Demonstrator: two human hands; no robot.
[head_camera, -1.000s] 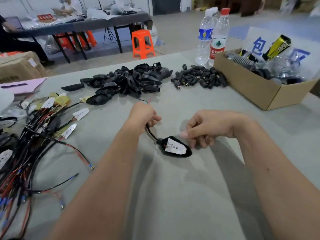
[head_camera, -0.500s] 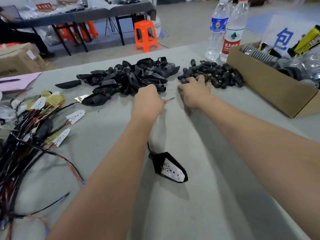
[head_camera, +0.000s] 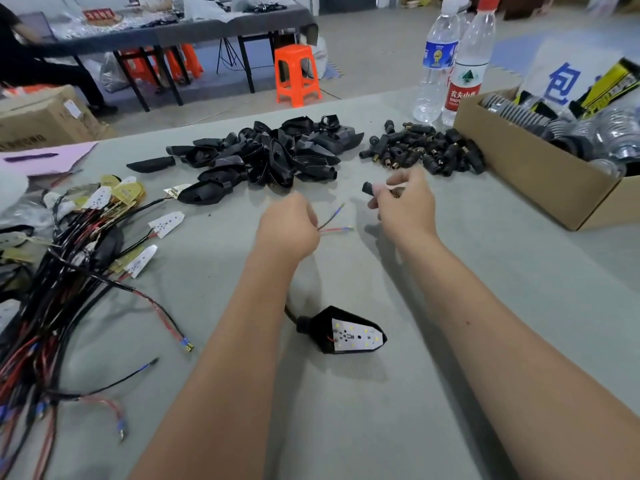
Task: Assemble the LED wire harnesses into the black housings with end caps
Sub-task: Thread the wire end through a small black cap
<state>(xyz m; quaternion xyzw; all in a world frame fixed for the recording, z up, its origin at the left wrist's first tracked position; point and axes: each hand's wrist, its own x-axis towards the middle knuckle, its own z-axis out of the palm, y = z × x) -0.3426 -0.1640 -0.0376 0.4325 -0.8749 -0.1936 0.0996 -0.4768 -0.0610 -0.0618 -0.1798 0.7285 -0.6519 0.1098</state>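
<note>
Black housing (head_camera: 341, 329) with white LED board seated, lying on desk (head_camera: 433, 393) between the forearms, well behind both hands. Left hand (head_camera: 289, 226) fisted around its cable; red and blue wire ends (head_camera: 334, 223) poke out toward right hand (head_camera: 405, 206), which pinches one black end cap (head_camera: 369, 188). End cap pile (head_camera: 424, 152) just beyond right hand; bare desk between. Cable run hidden under left forearm.

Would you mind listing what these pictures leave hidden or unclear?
Head view only:
- Cable between left hand and the housing: hidden under the left forearm.
- End cap in right hand: mostly covered by fingers.
- Cardboard box: cut off by the right edge.
- Wire bundle: cut off at left.
</note>
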